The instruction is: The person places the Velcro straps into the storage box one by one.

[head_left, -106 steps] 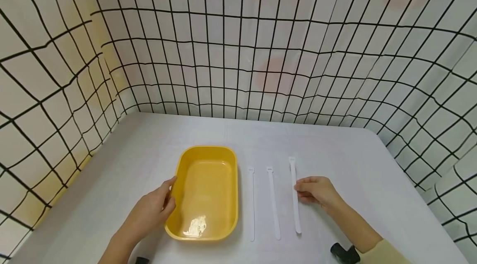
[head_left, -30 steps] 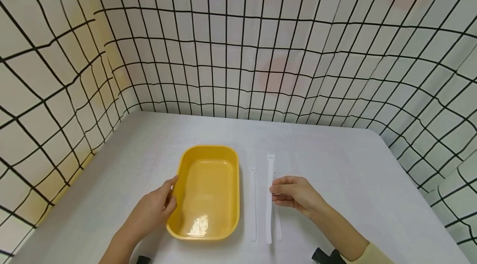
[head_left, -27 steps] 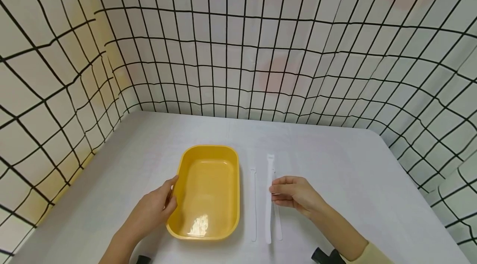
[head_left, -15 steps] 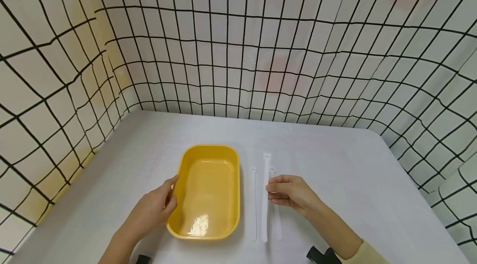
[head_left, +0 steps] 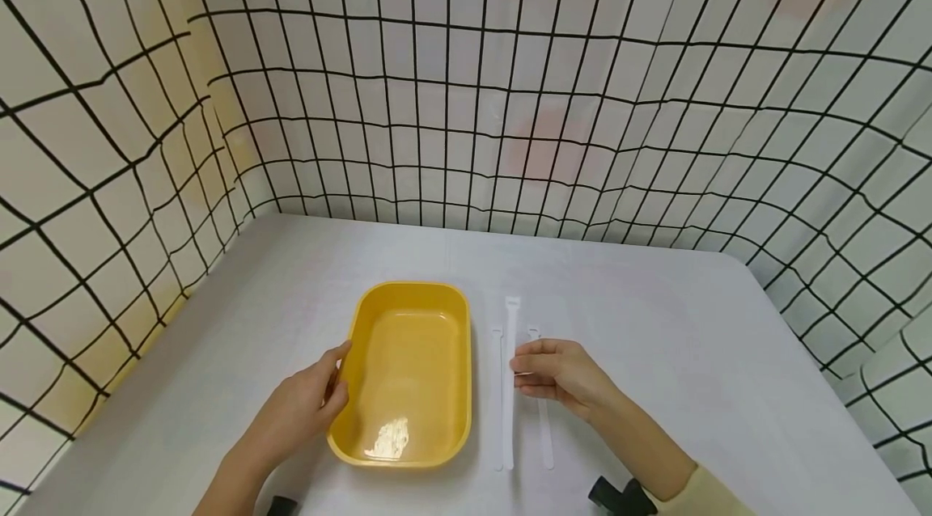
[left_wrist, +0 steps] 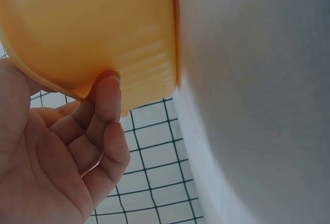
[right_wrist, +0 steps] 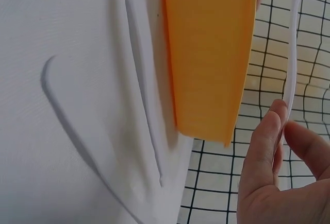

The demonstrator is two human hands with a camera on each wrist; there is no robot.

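Observation:
My left hand [head_left: 306, 403] grips the left rim of a yellow plastic tray [head_left: 408, 370]. In the left wrist view the fingertips [left_wrist: 109, 92] press against the tray's outer wall, under its rim. My right hand [head_left: 561, 374] pinches a long white cable tie [head_left: 511, 403] with a slotted head, held upright in the head view and raised off the table. Two more white cable ties lie on the table right of the tray: one close to it [head_left: 498, 419], partly behind the held tie, and another [head_left: 545, 435] partly under the right hand.
A white cloth covers the table [head_left: 641, 306]. Walls of white sheet with a black grid [head_left: 451, 95] stand at the back and both sides. A black wrist device [head_left: 622, 496] sits by the right sleeve.
My right hand has picked up the rightmost cable tie and carried it left, past the middle tie, towards the tray. The left hand stays on the tray rim.

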